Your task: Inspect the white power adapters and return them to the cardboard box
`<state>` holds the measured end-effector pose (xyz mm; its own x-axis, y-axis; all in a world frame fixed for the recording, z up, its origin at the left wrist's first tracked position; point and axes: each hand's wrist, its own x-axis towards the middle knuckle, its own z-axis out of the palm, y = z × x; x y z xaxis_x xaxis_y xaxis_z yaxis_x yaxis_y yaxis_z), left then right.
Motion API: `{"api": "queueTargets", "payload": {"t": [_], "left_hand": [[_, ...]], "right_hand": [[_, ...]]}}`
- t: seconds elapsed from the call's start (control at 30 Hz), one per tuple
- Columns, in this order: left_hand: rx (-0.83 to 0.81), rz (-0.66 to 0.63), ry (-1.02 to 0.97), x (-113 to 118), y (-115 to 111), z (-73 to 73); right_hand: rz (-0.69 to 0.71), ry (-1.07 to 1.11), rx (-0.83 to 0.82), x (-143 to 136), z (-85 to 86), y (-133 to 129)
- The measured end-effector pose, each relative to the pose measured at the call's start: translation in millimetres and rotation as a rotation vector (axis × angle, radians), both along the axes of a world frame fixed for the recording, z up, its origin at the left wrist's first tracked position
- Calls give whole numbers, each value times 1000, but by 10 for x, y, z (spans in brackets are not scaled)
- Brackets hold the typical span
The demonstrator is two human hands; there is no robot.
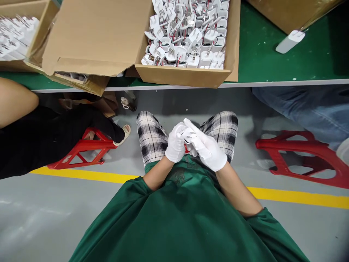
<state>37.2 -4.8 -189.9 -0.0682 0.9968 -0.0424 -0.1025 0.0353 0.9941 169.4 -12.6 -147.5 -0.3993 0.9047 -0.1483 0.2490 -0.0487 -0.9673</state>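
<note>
Both my hands wear white gloves and meet above my lap, their fingers touching. My left hand (176, 143) is closed, with its fingertips pressed against those of the other hand. Across from it, my right hand (208, 149) has its index finger stretched over the left fingers while its other fingers curl in. A small white item with dark edges may be between them, but the gloves hide most of it. Beyond my knees, a cardboard box (180, 75) on the bench holds many white plug chargers (191, 40) with loose prong ends and red wires.
A single white charger (290, 42) lies on the green bench (261, 54) beside another carton (294, 12). At left stands a box of white parts (17, 38). People sit on both sides, near red stools (84, 147). A yellow line (103, 176) crosses the floor.
</note>
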Motion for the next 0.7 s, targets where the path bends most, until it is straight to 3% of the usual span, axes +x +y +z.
{"api": "queueTargets", "payload": {"t": [0.1, 0.2, 0.27, 0.53, 0.7], "left_hand": [[73, 40, -42, 9, -21, 3], [-13, -50, -123, -9, -43, 90], [-55, -84, -142, -22, -56, 170], [-208, -30, -178, -10, -76, 380], [-280, -67, -286, -8, -72, 496]], "right_hand": [[-67, -113, 186, 51, 26, 0], [-165, -109, 428, 107, 72, 37], [-157, -96, 518, 116, 113, 79], [-116, -97, 607, 82, 130, 180], [67, -366, 673, 162, 98, 227]]}}
